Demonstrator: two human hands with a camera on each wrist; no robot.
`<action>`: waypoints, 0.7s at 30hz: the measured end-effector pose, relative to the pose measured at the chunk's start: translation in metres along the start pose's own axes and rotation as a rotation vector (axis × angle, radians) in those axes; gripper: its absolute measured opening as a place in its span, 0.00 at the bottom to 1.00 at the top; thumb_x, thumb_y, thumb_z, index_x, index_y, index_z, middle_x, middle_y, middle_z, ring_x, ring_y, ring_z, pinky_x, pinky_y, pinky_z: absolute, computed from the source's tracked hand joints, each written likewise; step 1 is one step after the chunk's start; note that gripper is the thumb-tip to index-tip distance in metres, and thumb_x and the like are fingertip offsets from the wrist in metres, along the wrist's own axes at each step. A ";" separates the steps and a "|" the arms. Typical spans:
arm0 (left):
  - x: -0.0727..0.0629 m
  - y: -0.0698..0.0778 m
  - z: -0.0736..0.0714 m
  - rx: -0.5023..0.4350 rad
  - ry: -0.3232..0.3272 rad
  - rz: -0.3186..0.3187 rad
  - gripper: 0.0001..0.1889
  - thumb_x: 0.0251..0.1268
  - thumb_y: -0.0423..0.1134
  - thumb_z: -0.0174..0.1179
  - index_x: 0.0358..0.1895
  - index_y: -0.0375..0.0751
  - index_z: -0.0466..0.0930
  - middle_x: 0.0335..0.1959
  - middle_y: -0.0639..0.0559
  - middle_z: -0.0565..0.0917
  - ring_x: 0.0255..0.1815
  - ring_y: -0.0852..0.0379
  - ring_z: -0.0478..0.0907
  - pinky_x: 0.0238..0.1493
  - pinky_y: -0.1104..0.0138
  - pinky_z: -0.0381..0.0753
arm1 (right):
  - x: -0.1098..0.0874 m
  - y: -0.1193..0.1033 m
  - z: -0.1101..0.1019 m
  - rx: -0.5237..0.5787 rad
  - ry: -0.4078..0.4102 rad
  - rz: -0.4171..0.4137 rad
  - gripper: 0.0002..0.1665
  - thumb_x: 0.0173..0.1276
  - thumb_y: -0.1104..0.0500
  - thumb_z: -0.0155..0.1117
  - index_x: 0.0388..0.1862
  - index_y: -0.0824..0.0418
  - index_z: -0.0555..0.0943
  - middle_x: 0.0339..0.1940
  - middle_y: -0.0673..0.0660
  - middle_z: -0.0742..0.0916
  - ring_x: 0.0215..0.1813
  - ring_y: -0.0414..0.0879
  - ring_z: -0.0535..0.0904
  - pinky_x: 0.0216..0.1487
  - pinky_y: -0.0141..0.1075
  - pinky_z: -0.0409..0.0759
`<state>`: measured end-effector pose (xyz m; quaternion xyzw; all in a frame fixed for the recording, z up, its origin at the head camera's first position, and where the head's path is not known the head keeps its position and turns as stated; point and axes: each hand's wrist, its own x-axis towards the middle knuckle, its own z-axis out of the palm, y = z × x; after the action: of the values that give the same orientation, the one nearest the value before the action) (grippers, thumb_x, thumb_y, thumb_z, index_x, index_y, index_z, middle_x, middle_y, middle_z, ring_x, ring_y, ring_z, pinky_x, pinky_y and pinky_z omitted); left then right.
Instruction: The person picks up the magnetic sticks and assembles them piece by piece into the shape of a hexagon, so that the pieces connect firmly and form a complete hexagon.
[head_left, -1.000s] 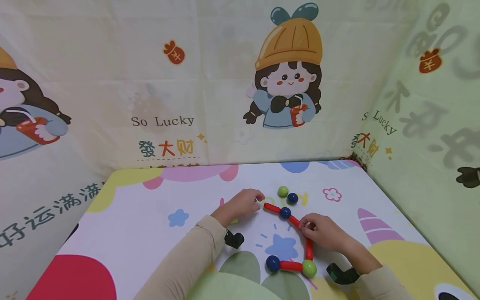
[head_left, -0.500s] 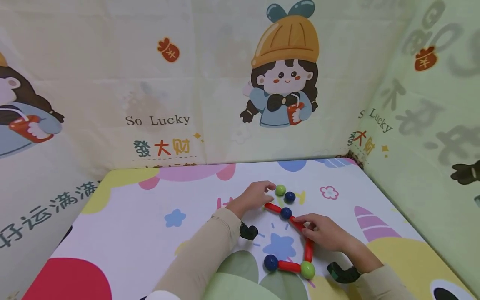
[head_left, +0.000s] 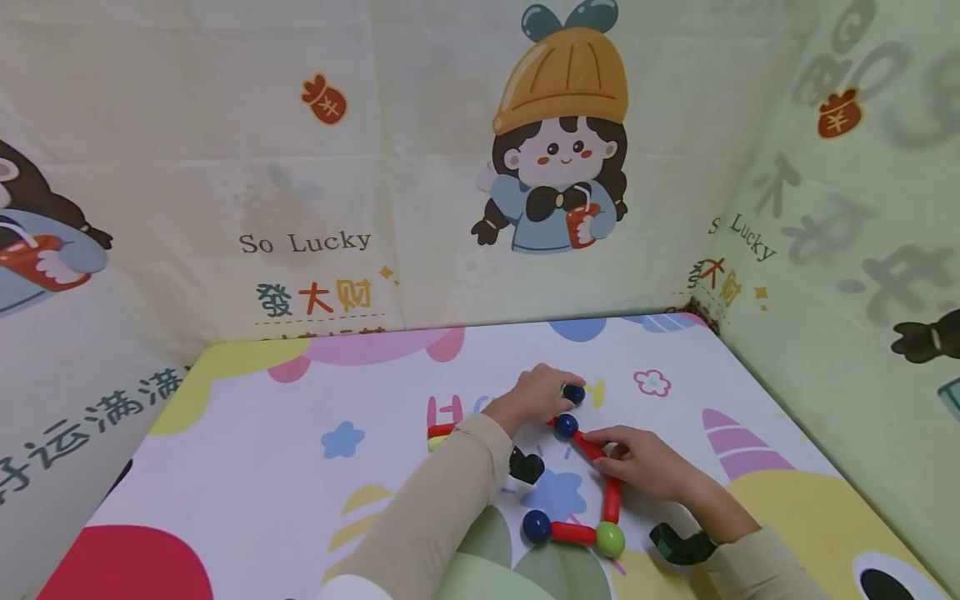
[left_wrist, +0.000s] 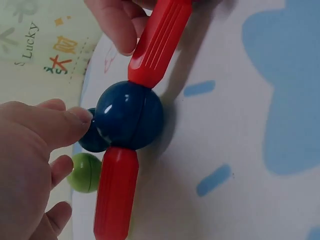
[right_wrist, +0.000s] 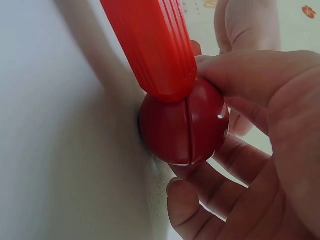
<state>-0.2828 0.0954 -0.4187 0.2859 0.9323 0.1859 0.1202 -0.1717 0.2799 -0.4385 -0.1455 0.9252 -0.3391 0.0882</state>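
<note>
My left hand [head_left: 538, 396] reaches over a loose dark blue ball [head_left: 574, 393], its digits spread. In the left wrist view, one fingertip overlaps that ball and other fingers lie beside a green ball [left_wrist: 85, 173]; firm contact cannot be told. My right hand [head_left: 648, 462] holds a red ball [right_wrist: 182, 125] with thumb and fingers, where a ribbed red stick [right_wrist: 157, 50] joins it. Beyond that stick, a dark blue ball [left_wrist: 130, 115] links to another red stick [left_wrist: 116, 195]. Toward me, the chain continues through a red stick [head_left: 612, 500] to a green ball [head_left: 610, 540].
A further red stick [head_left: 573, 533] ends in a dark blue ball [head_left: 537, 527] at the chain's near end. Beside my left sleeve [head_left: 442, 483] lie a red stick [head_left: 439, 431] and a yellow-green piece [head_left: 435, 444], partly covered. A printed mat [head_left: 262, 467] covers the table.
My left hand has moved right and away from me, from the chain's far end to the loose balls, hiding the green one in the head view. My right hand stays at the chain.
</note>
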 end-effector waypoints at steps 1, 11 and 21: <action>0.000 0.001 0.001 0.021 0.000 -0.004 0.22 0.73 0.45 0.60 0.68 0.65 0.76 0.61 0.57 0.79 0.62 0.55 0.68 0.57 0.63 0.69 | 0.000 0.000 0.000 0.004 0.000 0.001 0.23 0.68 0.56 0.69 0.61 0.60 0.82 0.45 0.53 0.83 0.39 0.47 0.75 0.35 0.32 0.79; -0.004 -0.010 -0.011 -0.062 0.072 -0.069 0.19 0.71 0.44 0.62 0.63 0.61 0.80 0.55 0.55 0.78 0.56 0.54 0.68 0.47 0.65 0.72 | -0.002 -0.001 -0.001 -0.001 0.006 0.012 0.23 0.67 0.55 0.70 0.61 0.59 0.83 0.48 0.54 0.84 0.41 0.47 0.76 0.37 0.33 0.79; -0.009 -0.019 -0.007 0.017 0.031 0.007 0.15 0.73 0.44 0.60 0.59 0.62 0.84 0.56 0.56 0.81 0.62 0.53 0.69 0.58 0.61 0.68 | -0.002 -0.002 0.001 0.005 0.007 0.007 0.24 0.67 0.56 0.70 0.61 0.59 0.82 0.49 0.55 0.84 0.41 0.47 0.76 0.36 0.32 0.79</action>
<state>-0.2875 0.0736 -0.4189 0.2871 0.9346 0.1829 0.1030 -0.1693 0.2788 -0.4381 -0.1407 0.9251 -0.3418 0.0866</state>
